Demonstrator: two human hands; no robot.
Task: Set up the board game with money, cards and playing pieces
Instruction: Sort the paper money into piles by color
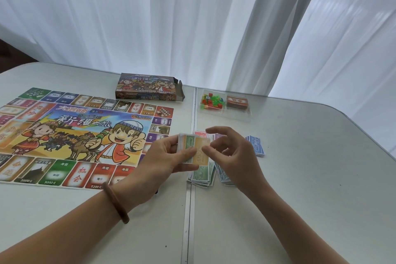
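My left hand (165, 156) grips a stack of play money (194, 146) above the table, just right of the unfolded game board (81, 135). My right hand (231, 152) pinches the orange top note (202, 152) at its right edge. Sorted money lies on the table beneath my hands: a green pile (203, 174), a blue pile (256, 146), another blue pile (224, 176), and red and purple notes partly hidden behind my fingers. A clear tray (225, 111) at the back holds coloured playing pieces (211, 102) and a deck of cards (237, 102).
The opened game box (147, 87) lies behind the board near the white curtain. A metal seam (188, 210) runs down the white table between its two halves. The table's right edge curves away at the far right.
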